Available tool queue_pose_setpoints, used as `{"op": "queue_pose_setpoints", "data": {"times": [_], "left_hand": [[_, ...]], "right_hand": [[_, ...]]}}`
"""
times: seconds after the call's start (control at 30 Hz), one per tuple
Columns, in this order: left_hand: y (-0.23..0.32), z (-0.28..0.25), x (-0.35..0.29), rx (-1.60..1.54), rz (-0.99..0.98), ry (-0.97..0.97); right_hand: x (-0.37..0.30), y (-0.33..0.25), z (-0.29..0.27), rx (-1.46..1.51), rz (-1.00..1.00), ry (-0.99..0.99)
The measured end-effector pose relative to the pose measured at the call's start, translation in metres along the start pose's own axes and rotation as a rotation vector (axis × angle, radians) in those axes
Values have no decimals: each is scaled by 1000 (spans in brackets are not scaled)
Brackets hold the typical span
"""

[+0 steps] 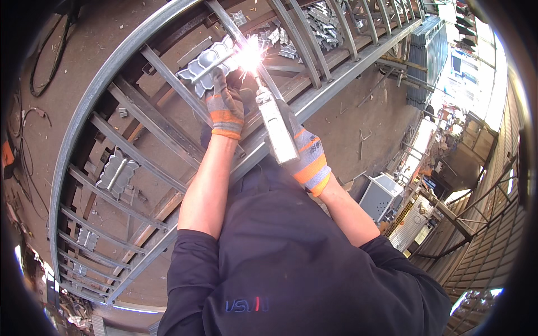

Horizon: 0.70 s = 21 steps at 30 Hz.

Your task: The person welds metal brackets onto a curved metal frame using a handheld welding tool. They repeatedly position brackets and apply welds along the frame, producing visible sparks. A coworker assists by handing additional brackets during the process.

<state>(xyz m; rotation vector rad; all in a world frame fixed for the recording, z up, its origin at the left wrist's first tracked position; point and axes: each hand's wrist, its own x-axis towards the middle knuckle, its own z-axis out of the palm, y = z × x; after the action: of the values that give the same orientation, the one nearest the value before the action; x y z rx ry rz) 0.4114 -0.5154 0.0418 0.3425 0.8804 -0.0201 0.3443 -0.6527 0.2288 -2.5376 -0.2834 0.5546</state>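
Note:
My left hand (pixel 225 106), in a grey and orange glove, presses on a shaped grey metal ornament (pixel 203 66) that lies on a bar of a large steel gate frame (pixel 84 106). My right hand (pixel 305 154), gloved the same way, grips a welding torch (pixel 276 124) with a long grey body. Its tip meets the frame beside the ornament, where a bright white arc (pixel 249 56) glares. The arc's light hides the joint itself.
More ornaments (pixel 116 172) sit on bars further left along the frame. A pile of loose metal ornaments (pixel 319 25) lies beyond it. Black cables (pixel 42 61) trail on the dirt floor at left. A grey machine box (pixel 381 196) stands at right, near stacked steel sections.

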Motion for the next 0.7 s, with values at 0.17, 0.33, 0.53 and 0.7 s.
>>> {"op": "queue_pose_setpoints", "data": {"times": [0.17,0.33,0.53,0.7], "left_hand": [[4,7,-2,-26,-18,34],[2,9,-5,-56,13,11],[21,19,-28,-100,-89,-134],[72,-7,-101,496,73,-162]], "right_hand": [[-1,2,-1,-59,-25,-27],[-2,3,-1,1,-15,-46],[-8,-5,-13,-2,-21,-36],[-11,-8,-26,228,85,-80]]}}
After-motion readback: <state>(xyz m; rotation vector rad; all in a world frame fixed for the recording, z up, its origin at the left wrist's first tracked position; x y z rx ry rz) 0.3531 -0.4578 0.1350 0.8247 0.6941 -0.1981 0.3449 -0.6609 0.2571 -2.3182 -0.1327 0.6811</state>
